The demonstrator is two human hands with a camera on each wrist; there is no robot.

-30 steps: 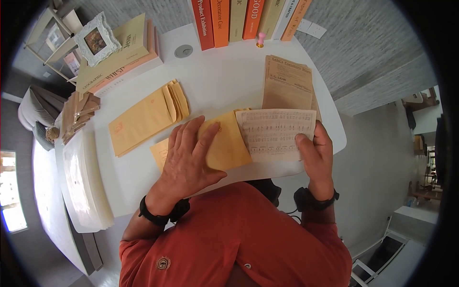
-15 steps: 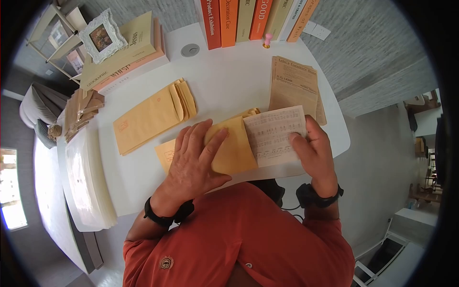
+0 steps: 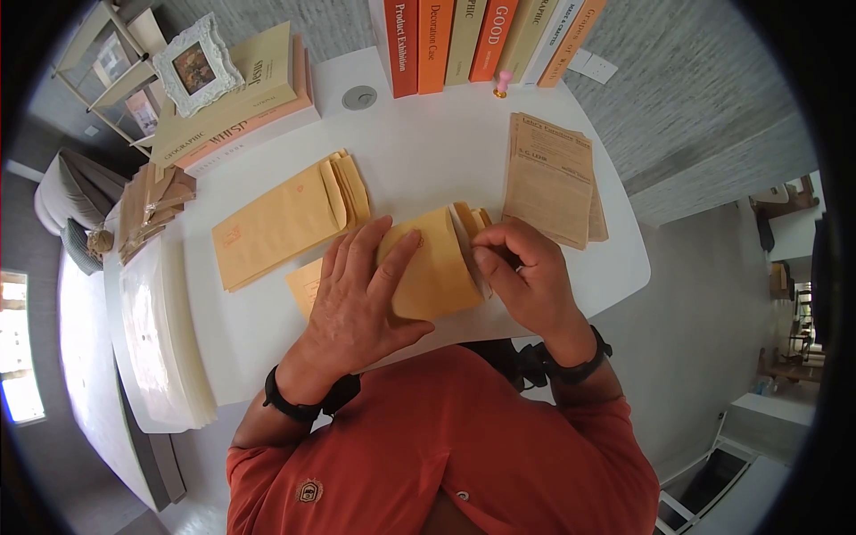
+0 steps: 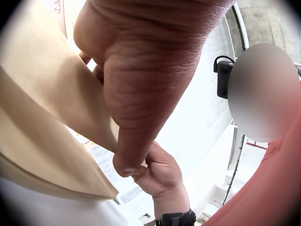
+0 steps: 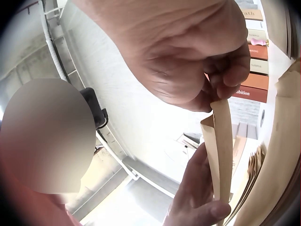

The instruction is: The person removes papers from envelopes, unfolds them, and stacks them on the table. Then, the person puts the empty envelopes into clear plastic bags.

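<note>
My left hand [image 3: 352, 303] holds a yellow paper envelope [image 3: 432, 272] near the desk's front edge, fingers spread on top and thumb at the lower edge. The envelope's mouth faces right. A narrow strip of the sheet-music page [image 3: 482, 281] shows there; the rest is hidden inside. At that mouth, my right hand [image 3: 535, 276] pinches the page's edge between thumb and curled fingers. In the right wrist view the envelope [image 5: 218, 155] appears nearly edge-on, its opening slightly parted below the right fingertips. Another yellow envelope [image 3: 305, 283] lies partly under the left hand.
Stacked yellow envelopes [image 3: 285, 214] lie at left, near clear plastic sleeves [image 3: 165, 330] and brown packets [image 3: 156, 209]. Printed brown sheets [image 3: 551, 183] lie at back right. Upright books [image 3: 437, 45], a pink-handled stamp [image 3: 503, 85] and stacked books with a picture frame [image 3: 198, 71] line the back.
The sheet-music page has slid left into the envelope, from mostly exposed to a narrow strip. My right hand has moved left to the mouth; the left hand stays on the envelope.
</note>
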